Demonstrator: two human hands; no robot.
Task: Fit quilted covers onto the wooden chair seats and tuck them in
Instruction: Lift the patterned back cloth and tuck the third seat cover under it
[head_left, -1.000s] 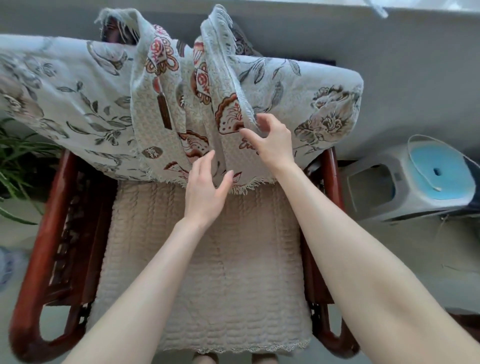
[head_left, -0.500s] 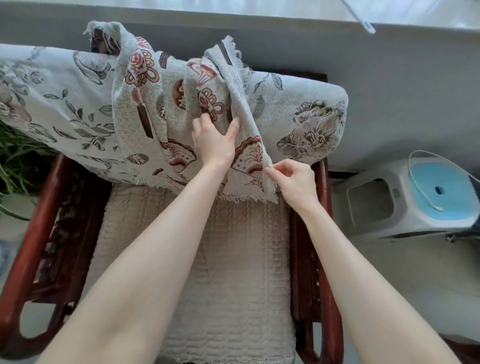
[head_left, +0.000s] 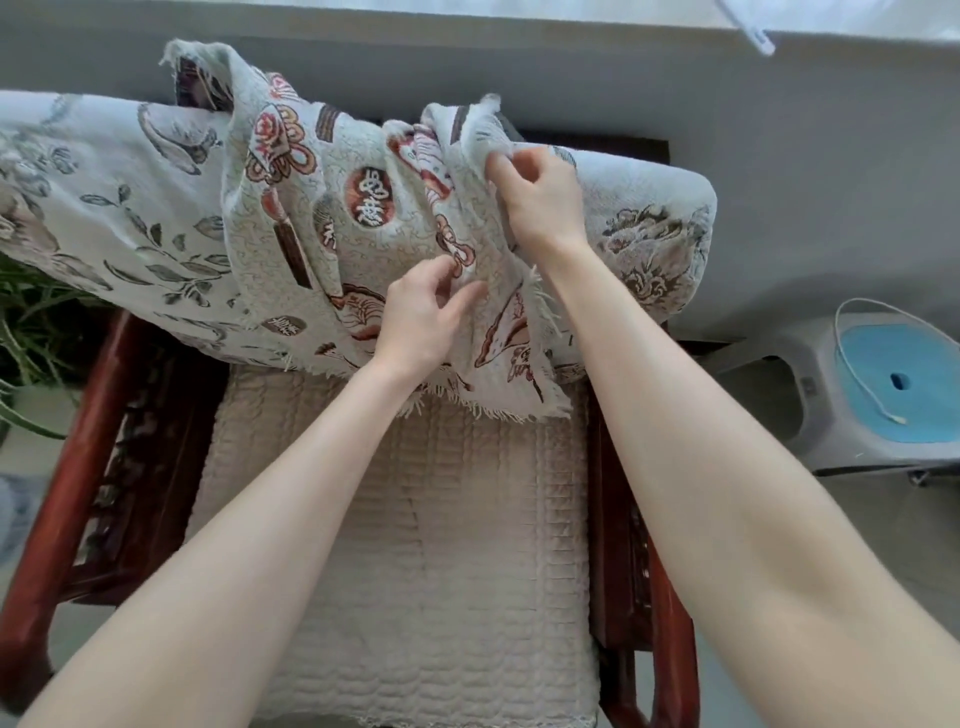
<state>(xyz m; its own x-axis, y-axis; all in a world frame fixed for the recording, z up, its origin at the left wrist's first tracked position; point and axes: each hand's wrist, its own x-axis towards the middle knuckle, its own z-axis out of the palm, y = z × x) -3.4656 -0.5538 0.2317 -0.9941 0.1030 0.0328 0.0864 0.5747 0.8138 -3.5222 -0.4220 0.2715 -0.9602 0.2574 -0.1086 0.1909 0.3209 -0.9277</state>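
Observation:
A dark red wooden armchair (head_left: 83, 467) stands below me, its seat under a beige quilted cover (head_left: 415, 545). Over the chair back hangs a cream quilted cover with red-brown fan and knot motifs (head_left: 311, 218), bunched in folds on top of a floral grey-leaf cloth (head_left: 104, 208). My left hand (head_left: 423, 322) pinches a fold of the patterned cover near its fringed lower edge. Higher up, my right hand (head_left: 540, 192) grips a bunched fringed corner of the same cover at the top of the chair back.
A grey wall (head_left: 779, 130) runs right behind the chair. A grey appliance with a blue round top (head_left: 893, 384) and a white cord sits on the floor at the right. Green plant leaves (head_left: 31, 332) show at the left edge.
My right hand went from the cover's lower right edge up to the top of the chair back and gripped a bunched corner. My left hand dropped lower and now pinches a fold.

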